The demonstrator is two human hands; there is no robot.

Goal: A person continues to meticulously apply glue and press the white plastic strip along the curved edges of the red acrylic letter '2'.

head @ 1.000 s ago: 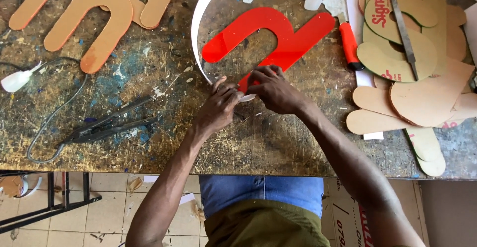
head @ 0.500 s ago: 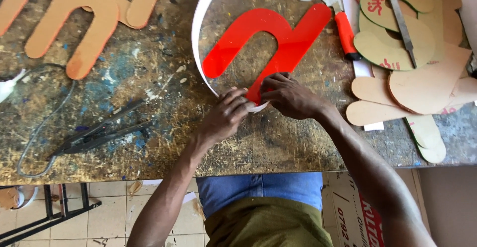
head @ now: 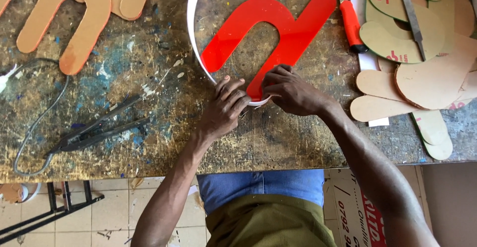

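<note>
A flat red letter-shaped cutout lies on the worn workbench. A thin white strip curves up along its left side and bends around its lower tip. My left hand presses the strip against that tip from the left. My right hand pinches the strip and the red edge from the right. Both hands meet at the lower end of the cutout.
Tan cardboard-coloured cutouts lie at the upper left and in a pile at the right. A red-handled tool and a metal file rest by that pile. Dark pliers with a cable lie at the left. The bench edge runs below.
The view has shifted so the red cutout sits lower and more central. Both hands stay at its lower tip, the left one now pressing closer against the white strip.
</note>
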